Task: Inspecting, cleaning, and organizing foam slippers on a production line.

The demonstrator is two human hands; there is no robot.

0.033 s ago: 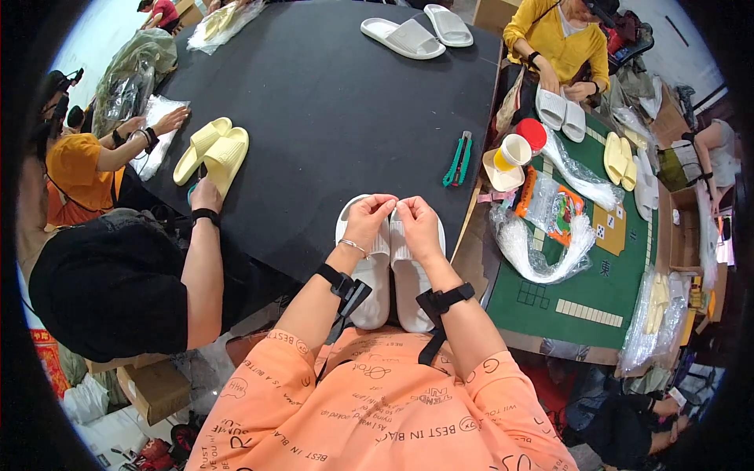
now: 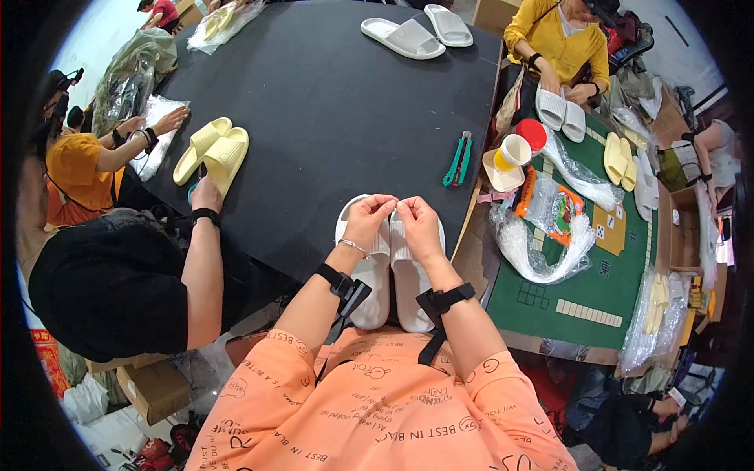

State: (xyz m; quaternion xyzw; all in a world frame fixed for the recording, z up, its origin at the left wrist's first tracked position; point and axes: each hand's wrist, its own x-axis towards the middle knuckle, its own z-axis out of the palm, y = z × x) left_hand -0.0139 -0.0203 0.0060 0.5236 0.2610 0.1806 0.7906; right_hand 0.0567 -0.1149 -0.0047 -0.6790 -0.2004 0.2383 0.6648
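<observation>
A pair of whitish-grey slide slippers stands side by side at the near edge of the black table (image 2: 314, 102), heels toward me. My left hand (image 2: 367, 225) is over the strap of the left slipper (image 2: 371, 292), thumb and forefinger pinched. Over the right slipper (image 2: 411, 294), my right hand (image 2: 420, 229) makes a similar pinch. The fingertips of both hands almost meet above the gap between the slippers. Whatever lies between them is too small to make out. Both hands partly cover the straps.
A green utility knife (image 2: 458, 159) lies right of my hands. On the green-topped table (image 2: 542, 310) rest bundled clear plastic strands (image 2: 542, 268) and a cup (image 2: 514, 149). At left, a co-worker's hand touches yellow slippers (image 2: 226, 159). More white slippers (image 2: 410, 38) lie at the far side.
</observation>
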